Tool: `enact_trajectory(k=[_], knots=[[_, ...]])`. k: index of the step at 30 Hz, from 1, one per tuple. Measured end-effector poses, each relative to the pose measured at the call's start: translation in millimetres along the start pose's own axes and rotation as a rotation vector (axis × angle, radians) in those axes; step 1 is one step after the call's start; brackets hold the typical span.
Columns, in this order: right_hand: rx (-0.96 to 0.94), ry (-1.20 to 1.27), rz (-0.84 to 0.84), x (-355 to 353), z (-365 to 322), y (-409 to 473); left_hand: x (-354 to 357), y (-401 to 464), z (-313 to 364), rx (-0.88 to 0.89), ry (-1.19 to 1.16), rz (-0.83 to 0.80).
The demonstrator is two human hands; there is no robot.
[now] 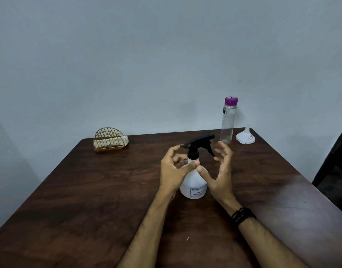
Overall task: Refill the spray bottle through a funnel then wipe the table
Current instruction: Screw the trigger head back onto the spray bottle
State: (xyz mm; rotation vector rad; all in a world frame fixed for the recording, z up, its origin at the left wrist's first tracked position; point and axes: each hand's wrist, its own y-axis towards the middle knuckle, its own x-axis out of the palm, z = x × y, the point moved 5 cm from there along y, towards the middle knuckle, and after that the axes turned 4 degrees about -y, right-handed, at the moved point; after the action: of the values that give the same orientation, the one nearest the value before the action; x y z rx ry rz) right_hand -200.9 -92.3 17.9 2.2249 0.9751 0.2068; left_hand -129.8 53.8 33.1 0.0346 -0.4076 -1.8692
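A person's two bare forearms reach over a dark wooden desk (88,190) set against a pale wall. In the middle of the desk stands a white spray bottle (193,182), upright, with its black trigger head (200,143) screwed on. The left hand (173,171) curls beside the bottle's neck, its grip narrow, thumb lying against the shoulder of the bottle and fingers bent near the black collar. The right hand (219,171) hovers on the other side, grip wide, fingers spread just beside the trigger, thumb close to the bottle; neither hand has closed on anything.

At the far right edge of the desk stands a clear water bottle (228,122) with a purple cap, and just beside it a white funnel (245,137) rests upside down, spout up. A gold wire holder with napkins (110,141) sits well apart at the far left.

The task appears to be at its opening step: taking off the spray head. The next move likely calls for one hand steadying the bottle's body while the other twists the collar loose, before the funnel goes in the neck.
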Motion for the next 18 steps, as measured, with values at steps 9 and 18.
enact_trajectory(k=[9, 18], knots=[[0.131, -0.115, -0.238, 18, -38, 5, -3, -20, -10, -0.021, 0.386, -0.054], [0.239, -0.073, -0.411, 42, -34, 25, -15, -27, -33, -0.134, 0.55, -0.252]])
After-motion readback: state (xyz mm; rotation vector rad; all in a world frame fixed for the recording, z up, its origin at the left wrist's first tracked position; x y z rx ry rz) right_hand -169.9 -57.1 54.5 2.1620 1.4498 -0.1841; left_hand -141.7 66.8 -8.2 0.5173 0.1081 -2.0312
